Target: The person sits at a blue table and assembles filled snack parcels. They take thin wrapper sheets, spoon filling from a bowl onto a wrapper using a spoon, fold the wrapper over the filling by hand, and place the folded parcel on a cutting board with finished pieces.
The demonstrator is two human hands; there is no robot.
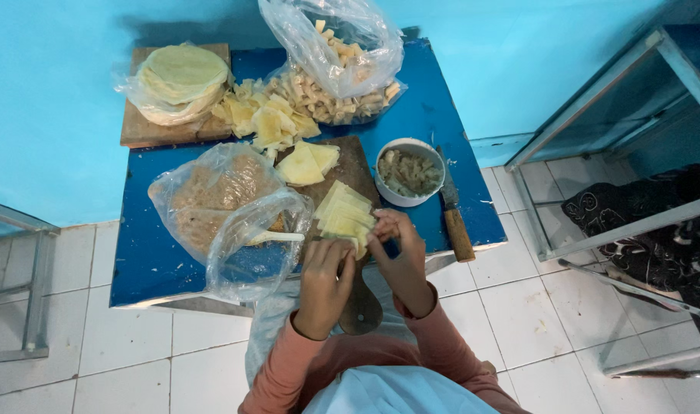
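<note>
A blue table [442,130] stands against a turquoise wall. At its back left corner lies a wooden board [143,130] with a bagged stack of round wrappers [180,80]. Along the back edge sits an open bag of folded pieces [342,69], with loose yellow squares [269,123] beside it. On the left half lies a clear bag of filling [212,199]. A dark board [358,172] reaches over the front edge, its handle past the rim. A white bowl [408,172] of filling stands right of it, and a knife [453,211] lies near the right edge. At the front edge, both the left hand [325,268] and right hand [400,245] pinch a stack of squares [344,215], fingers closed on its near end.
</note>
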